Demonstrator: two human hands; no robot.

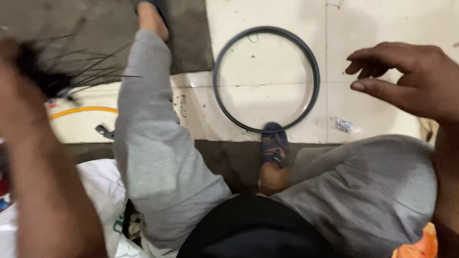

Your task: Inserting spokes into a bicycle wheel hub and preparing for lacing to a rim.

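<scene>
Seated low, legs [158, 153] in grey trousers spread over pale floor panels [377, 19].

Ring [266, 79], dark and thin, flat on the floor at centre, far of the lap. Near edge pinned or just touched under the toe of a blue sandal [274, 145]; cannot tell which.

Right hand [411, 79] raised at far right, well apart from ring. Fingers loosely curled, released, nothing between them.

Left hand [21, 76] at far left, blurred. Bundle of thin dark spokes [91, 71] fanning rightward from it; fingers seemingly clenched round the bundle's base, grip itself not clear.

Risks, as judged:
- Spokes splayed and loose at the tips; slack grip likely to scatter them across the floor.
- Pointed tips close to the left knee; a swing could jab the leg.
- Foot weight on ring could bend it out of round, or flick it up if the foot shifts.
- Small shiny scrap [344, 125] just right of ring, easy to kick away or lose.

Hidden or unclear:
- Left hand smeared by motion; finger positions unreadable.
- Spoke count and ends not discernible.
- Yellow hose [83, 111] or cable cut off behind the left arm.
- Small dark bracket [104, 131] near it, kind unknown.
- White bag [103, 191] near left, contents unseen.
- Orange item [420, 246] at near right corner, cropped, not identifiable.
- Scrap's nature uncertain: foil or small metal parts.
</scene>
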